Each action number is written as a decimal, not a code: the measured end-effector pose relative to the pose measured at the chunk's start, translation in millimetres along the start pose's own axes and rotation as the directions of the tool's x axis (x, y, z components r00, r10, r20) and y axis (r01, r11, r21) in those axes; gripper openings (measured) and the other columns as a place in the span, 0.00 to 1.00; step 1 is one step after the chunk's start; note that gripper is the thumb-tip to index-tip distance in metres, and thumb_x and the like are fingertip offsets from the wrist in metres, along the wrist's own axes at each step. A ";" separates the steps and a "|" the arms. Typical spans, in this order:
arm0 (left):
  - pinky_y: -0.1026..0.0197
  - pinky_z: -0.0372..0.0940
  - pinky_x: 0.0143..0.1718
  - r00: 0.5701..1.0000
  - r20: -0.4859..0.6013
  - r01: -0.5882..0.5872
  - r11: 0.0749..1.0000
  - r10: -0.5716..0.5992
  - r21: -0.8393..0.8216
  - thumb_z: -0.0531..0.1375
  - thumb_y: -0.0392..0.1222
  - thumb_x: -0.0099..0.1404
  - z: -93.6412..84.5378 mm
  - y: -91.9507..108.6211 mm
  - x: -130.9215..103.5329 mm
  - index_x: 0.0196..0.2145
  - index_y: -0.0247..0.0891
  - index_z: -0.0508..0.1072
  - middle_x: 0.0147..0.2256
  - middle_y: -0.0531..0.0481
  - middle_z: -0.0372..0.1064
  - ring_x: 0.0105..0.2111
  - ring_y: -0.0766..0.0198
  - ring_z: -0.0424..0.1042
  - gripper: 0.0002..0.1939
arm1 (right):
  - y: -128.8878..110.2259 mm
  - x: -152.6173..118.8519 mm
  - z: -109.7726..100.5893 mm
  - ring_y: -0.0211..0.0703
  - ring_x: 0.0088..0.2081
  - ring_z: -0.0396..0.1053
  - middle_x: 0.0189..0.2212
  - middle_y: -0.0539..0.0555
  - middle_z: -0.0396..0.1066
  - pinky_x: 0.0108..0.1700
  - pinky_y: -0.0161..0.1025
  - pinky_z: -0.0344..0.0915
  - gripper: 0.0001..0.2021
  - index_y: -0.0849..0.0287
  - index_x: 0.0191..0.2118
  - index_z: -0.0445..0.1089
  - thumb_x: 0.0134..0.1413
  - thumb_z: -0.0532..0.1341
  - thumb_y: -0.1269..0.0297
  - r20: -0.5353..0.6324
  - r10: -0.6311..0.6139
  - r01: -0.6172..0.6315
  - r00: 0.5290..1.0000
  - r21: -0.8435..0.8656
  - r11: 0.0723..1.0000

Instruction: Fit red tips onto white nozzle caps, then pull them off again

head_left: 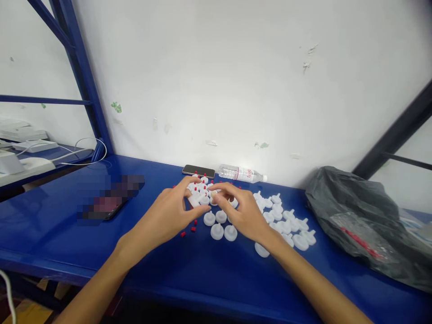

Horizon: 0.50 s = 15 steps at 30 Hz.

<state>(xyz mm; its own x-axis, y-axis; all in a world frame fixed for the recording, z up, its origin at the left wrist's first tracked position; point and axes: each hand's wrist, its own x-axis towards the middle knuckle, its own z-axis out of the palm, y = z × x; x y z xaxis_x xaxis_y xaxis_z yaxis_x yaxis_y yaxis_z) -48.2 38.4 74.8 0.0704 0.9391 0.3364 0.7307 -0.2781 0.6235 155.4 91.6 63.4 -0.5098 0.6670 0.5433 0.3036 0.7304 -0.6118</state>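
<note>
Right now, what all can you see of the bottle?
The bottle looks like clear plastic, with a white label in reddish print and a white cap at one end. It lies on its side on the blue table, near the wall, cap to picture right, just right of a phone. The left hand and right hand don't touch it. Contents can't be made out.
</note>
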 end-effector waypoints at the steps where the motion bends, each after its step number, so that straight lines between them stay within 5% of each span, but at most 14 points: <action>1: 0.64 0.55 0.26 0.999 0.033 -0.021 1.000 0.020 0.018 0.64 0.56 0.65 1.9 0.5 -0.9 0.61 0.49 0.62 0.25 0.61 0.68 0.23 0.62 0.66 0.31 | -1.2 0.5 -2.0 0.39 0.35 0.75 0.33 0.47 0.80 0.38 0.37 0.66 0.09 0.52 0.47 0.77 0.69 0.60 0.59 0.005 0.005 -0.005 1.000 0.048 0.999; 4: 0.63 0.56 0.27 0.993 0.103 -0.065 0.996 0.058 0.062 0.62 0.56 0.67 6.6 1.4 -3.2 0.67 0.50 0.55 0.25 0.60 0.70 0.23 0.60 0.69 0.35 | 0.0 0.3 -2.1 0.39 0.34 0.75 0.35 0.48 0.80 0.38 0.37 0.67 0.06 0.53 0.40 0.79 0.65 0.64 0.62 0.061 -0.018 0.009 0.998 0.136 0.991; 9: 0.62 0.57 0.30 0.991 0.100 -0.102 0.987 0.090 0.121 0.62 0.57 0.67 10.7 0.4 -3.2 0.67 0.52 0.54 0.28 0.59 0.72 0.25 0.58 0.71 0.36 | 3.7 1.0 2.7 0.40 0.34 0.75 0.32 0.48 0.80 0.38 0.37 0.69 0.06 0.54 0.43 0.79 0.62 0.66 0.62 0.077 0.048 -0.062 0.996 0.192 0.979; 12: 0.61 0.59 0.33 0.990 0.096 -0.114 0.987 0.103 0.117 0.61 0.58 0.68 11.2 0.9 -3.2 0.67 0.50 0.51 0.33 0.56 0.74 0.28 0.57 0.72 0.36 | 4.1 5.3 -9.0 0.41 0.35 0.76 0.33 0.49 0.81 0.38 0.37 0.69 0.06 0.55 0.38 0.79 0.62 0.66 0.61 0.087 0.038 -0.048 0.996 0.120 0.992; 15: 0.60 0.60 0.34 0.997 0.037 -0.076 0.995 0.074 0.060 0.54 0.56 0.73 10.6 2.9 -3.2 0.59 0.43 0.53 0.36 0.53 0.74 0.29 0.59 0.73 0.24 | 12.4 10.9 -36.9 0.43 0.36 0.77 0.34 0.50 0.81 0.40 0.39 0.69 0.07 0.54 0.37 0.80 0.63 0.65 0.60 0.065 0.004 0.002 0.998 -0.095 0.995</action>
<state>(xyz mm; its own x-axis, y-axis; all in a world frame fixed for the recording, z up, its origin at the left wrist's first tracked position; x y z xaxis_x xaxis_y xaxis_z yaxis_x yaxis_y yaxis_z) -39.1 36.7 68.1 0.1497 0.9227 0.3553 0.7629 -0.3364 0.5521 183.3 113.3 82.9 -0.5599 0.6589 0.5024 0.3775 0.7426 -0.5532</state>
